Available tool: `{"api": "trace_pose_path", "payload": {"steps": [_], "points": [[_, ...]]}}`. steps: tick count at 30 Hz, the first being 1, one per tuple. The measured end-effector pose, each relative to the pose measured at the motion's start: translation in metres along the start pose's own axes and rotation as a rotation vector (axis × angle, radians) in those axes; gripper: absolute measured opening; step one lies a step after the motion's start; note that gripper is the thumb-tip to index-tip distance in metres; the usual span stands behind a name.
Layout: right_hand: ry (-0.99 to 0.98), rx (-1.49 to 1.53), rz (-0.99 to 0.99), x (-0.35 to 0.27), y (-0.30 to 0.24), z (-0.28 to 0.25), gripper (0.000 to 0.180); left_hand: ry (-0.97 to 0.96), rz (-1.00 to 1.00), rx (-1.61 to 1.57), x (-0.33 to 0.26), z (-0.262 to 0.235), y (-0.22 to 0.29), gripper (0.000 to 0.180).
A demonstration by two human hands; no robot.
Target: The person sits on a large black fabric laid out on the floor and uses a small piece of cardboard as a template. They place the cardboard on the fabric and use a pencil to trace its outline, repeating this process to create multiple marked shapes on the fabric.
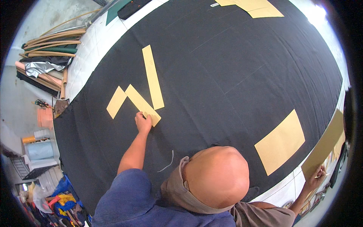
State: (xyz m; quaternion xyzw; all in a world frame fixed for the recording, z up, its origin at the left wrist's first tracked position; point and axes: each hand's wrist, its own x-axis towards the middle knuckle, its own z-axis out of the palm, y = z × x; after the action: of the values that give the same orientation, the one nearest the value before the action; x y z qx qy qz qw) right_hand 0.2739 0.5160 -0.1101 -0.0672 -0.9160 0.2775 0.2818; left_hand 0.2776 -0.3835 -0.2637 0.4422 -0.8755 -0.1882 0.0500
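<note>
My left hand (143, 123), at the end of a bare forearm from a blue sleeve, is closed on the lower part of a yellow card strip (139, 100). The strip lies slantwise on black cloth (196, 125). Its upper end is close to a shorter yellow card piece (116, 102). A longer yellow strip (153, 77) lies just to its right, the lower ends near each other. My right hand is not in view. At the far right, a brown-sleeved person's hand (315, 178) holds a large card sheet (324, 145) and a thin white stick.
A bald head (217, 178) with a brown band blocks the lower middle. Yellow card pieces (280, 142) (261, 8) lie at right and top. White thread (166, 163) rests near the head. Rolls and tubes (53, 45) and a clutter of tools (56, 200) line the left.
</note>
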Motion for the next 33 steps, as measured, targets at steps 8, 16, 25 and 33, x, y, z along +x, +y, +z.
{"api": "trace_pose_path", "payload": {"steps": [8, 16, 25, 33], "points": [[-0.042, 0.112, 0.131, -0.009, -0.06, 0.043, 0.02, -0.103, -0.551, -0.272, 0.028, -0.001, 0.037, 0.086], [-0.121, 0.177, 0.21, -0.032, -0.063, 0.064, 0.021, -0.063, -0.527, -0.368, 0.07, 0.009, -0.036, 0.087], [-0.092, 0.151, 0.127, -0.035, -0.066, 0.06, 0.019, -0.234, -0.47, -0.99, 0.009, -0.01, 0.018, 0.028], [-0.21, 0.155, 0.222, -0.045, -0.06, 0.068, 0.014, -0.101, -0.151, -1.01, -0.049, -0.039, 0.075, 0.038]]}}
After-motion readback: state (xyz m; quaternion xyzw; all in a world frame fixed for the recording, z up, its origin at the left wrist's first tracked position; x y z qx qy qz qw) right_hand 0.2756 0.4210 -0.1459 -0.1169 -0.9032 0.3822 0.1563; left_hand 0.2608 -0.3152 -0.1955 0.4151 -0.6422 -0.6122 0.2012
